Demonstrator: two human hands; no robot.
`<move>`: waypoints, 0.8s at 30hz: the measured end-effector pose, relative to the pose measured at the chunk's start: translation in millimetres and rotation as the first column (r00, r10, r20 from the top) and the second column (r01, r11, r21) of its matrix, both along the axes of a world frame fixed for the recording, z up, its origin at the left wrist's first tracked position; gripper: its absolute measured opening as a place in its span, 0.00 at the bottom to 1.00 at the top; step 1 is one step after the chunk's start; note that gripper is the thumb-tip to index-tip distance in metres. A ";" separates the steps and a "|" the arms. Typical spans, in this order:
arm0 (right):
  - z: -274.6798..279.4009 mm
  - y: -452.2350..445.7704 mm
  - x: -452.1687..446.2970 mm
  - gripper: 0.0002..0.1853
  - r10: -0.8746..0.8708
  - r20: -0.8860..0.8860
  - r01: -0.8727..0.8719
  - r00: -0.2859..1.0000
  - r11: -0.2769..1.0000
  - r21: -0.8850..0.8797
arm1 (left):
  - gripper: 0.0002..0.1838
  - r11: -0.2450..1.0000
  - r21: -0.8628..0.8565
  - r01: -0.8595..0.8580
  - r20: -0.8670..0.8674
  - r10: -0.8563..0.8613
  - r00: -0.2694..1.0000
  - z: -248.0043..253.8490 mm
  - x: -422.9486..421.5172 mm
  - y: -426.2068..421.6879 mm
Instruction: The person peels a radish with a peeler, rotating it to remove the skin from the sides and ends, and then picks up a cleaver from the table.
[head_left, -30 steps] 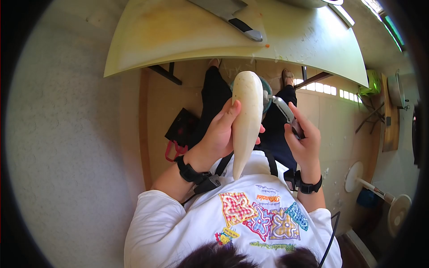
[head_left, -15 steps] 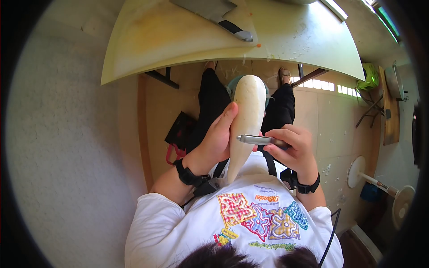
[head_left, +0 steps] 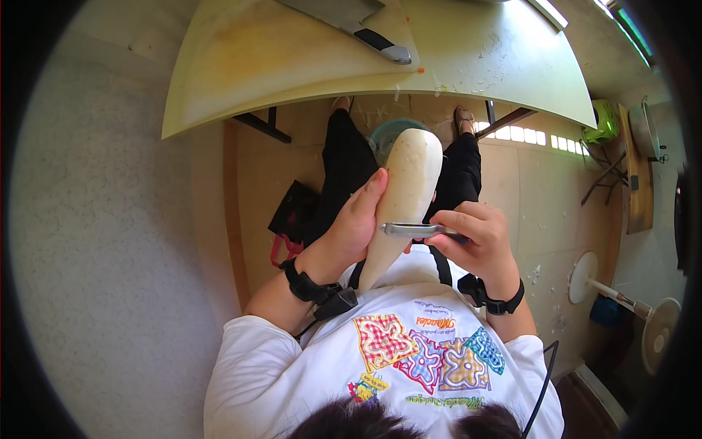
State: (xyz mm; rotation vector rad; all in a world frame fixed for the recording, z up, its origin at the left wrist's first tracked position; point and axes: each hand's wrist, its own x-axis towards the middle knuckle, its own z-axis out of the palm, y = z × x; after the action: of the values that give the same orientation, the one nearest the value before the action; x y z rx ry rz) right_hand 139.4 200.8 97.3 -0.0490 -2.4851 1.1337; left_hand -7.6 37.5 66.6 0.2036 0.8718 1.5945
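The big white radish [head_left: 409, 175] is in front of the person's belly, its fat end up and its thin tip down near the white shirt [head_left: 307, 373]. The left hand [head_left: 355, 219] is curled round the left side of the radish, thumb on top. The right hand [head_left: 479, 238] is to the right of the radish, closed in a pinch on the handle of a metal peeler [head_left: 409, 230]. The peeler goes across the lower half of the radish. I can't tell if its blade touches.

Most of the side I can see looks pale and smooth, so I think much of the skin is off there. A few dark specks are left near the fat end, so that part may not be all clean.

Past the fat end is a blue tub [head_left: 380, 134], low down. Farther past the radish is the bench [head_left: 504, 73], with a big knife [head_left: 376, 42] and small bits on it. More white bits [head_left: 534, 274] are on the floor, to the right of the radish.

The back of the radish is hidden, and so are some of the left fingers. The radish covers most of the tub. The knife's blade is cut off at the top.
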 end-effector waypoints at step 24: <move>-0.7 1.0 -4.0 0.13 -0.149 -0.020 0.149 0.989 0.987 0.053 | 0.37 1.000 -0.027 0.016 -0.139 -0.020 0.990 14.1 -7.0 1.3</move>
State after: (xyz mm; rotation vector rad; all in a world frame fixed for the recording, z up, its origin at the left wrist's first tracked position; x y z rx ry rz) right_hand 135.4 201.9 96.6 -0.2059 -2.4509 1.0006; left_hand -14.6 38.8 80.7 0.3067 0.9952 1.5656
